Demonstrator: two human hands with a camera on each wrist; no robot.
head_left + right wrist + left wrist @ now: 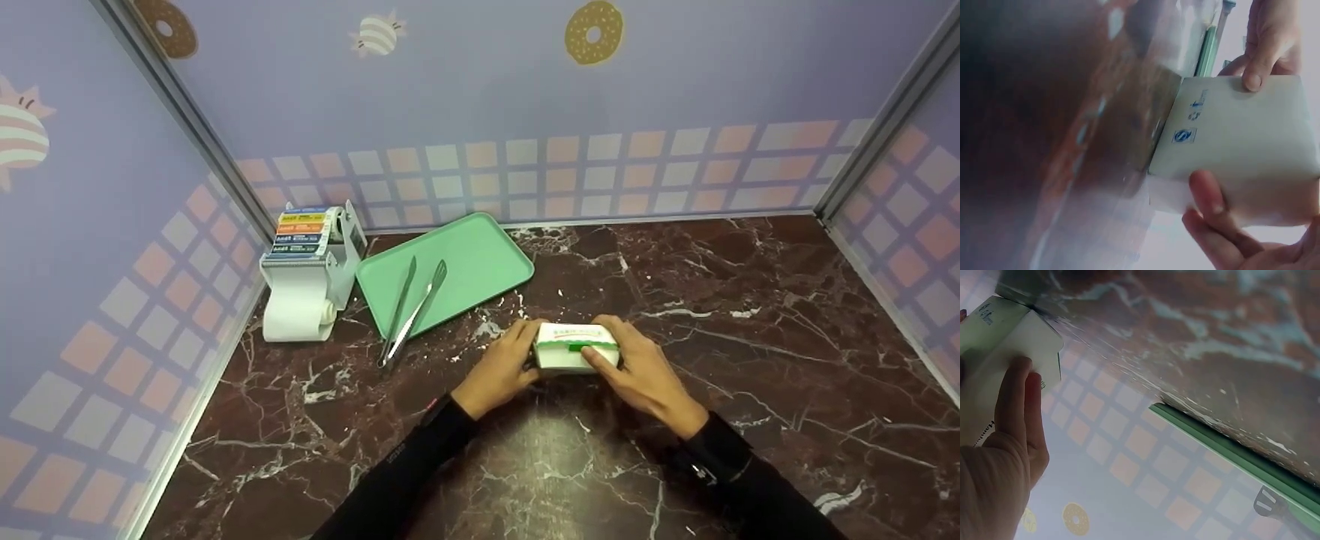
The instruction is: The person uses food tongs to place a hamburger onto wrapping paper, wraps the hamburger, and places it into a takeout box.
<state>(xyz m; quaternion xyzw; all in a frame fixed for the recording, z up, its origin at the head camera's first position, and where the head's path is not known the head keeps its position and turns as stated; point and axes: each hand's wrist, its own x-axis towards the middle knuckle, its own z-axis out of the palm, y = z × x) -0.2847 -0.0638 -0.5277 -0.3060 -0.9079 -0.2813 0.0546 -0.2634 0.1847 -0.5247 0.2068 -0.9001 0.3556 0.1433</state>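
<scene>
A small white paper food box (559, 361) with a green wavy edge and green tab is held between both hands, low over the dark marbled tabletop. My left hand (496, 373) grips its left side; in the left wrist view that hand's fingers (1013, 391) lie along a side panel. On the other side, my right hand (646, 373) holds the box with the thumb on the front by the green tab and the fingers around the right side. Blue print shows on a pale face of the box (1241, 129) in the right wrist view. The lid is down, hiding the inside.
Behind and to the left lies a green tray (480, 259). Metal tongs (409, 322) rest across it, their joined end over its front edge. A label dispenser (346, 274) with a hanging white strip stands at the far left. Patterned walls (487, 90) enclose the table (750, 337).
</scene>
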